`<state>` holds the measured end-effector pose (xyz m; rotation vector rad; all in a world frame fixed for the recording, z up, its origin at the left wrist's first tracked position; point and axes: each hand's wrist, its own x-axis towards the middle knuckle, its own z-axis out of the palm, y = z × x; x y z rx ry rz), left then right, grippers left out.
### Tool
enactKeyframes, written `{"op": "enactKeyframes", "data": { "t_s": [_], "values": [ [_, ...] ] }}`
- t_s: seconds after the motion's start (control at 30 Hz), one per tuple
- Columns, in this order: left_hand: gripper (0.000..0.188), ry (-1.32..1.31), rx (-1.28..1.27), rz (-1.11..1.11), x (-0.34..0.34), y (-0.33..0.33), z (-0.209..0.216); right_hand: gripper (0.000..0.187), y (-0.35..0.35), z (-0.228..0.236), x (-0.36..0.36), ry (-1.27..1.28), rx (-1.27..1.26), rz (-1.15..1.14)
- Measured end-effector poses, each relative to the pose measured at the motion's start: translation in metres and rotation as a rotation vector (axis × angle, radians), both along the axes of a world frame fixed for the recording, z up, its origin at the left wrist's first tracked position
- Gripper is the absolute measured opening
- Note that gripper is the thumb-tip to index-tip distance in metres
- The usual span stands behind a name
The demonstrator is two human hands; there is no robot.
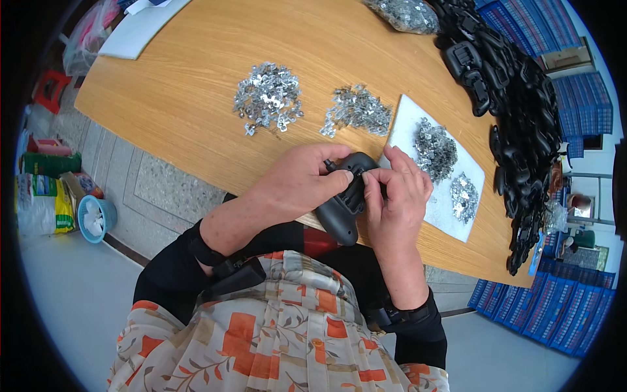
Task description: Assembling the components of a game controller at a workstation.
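A black game controller [338, 221] is held at the table's near edge, tilted, with a recessed compartment facing up. My left hand [294, 178] is closed around its left side, thumb lying on the recess. My right hand [397, 206] has thumb and forefinger pinched together at the recess's right side; whatever is between them is too small and hidden to make out. Just beyond the hands lie a pile of small metal clips [358, 110] and, further left, a bigger pile of metal clips [268, 95]. Two more heaps of small metal parts [436, 150] rest on a white foam sheet [406, 121].
Many black controllers [499, 85] are heaped along the table's right edge. A clear bag of metal parts [406, 16] sits at the far side. Stacks of blue trays [542, 307] stand right of the wooden table [176, 85]. A blue bin [96, 219] is on the floor at left.
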<state>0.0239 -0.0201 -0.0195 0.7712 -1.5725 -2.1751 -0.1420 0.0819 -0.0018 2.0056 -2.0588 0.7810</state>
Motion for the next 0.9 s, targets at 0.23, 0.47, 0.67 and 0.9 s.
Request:
{"op": "enactKeyframes", "data": {
  "t_s": [0.23, 0.47, 0.67, 0.9],
  "values": [
    [0.042, 0.038, 0.015, -0.01, -0.002, 0.0, -0.01, 0.046, 0.014, 0.014, -0.001, 0.125, 0.104, 0.079],
    [0.043, -0.022, -0.042, 0.035, -0.001, 0.001, -0.008, 0.059, 0.017, 0.022, -0.005, 0.16, 0.121, 0.078],
    [0.045, -0.002, -0.046, 0.034, 0.0, -0.001, -0.013, 0.057, 0.02, 0.028, -0.012, 0.07, 0.156, 0.063],
    [0.046, 0.157, 0.119, 0.012, 0.01, 0.004, 0.018, 0.038, 0.017, 0.04, -0.014, -0.935, 0.24, -0.052]
  ]
}}
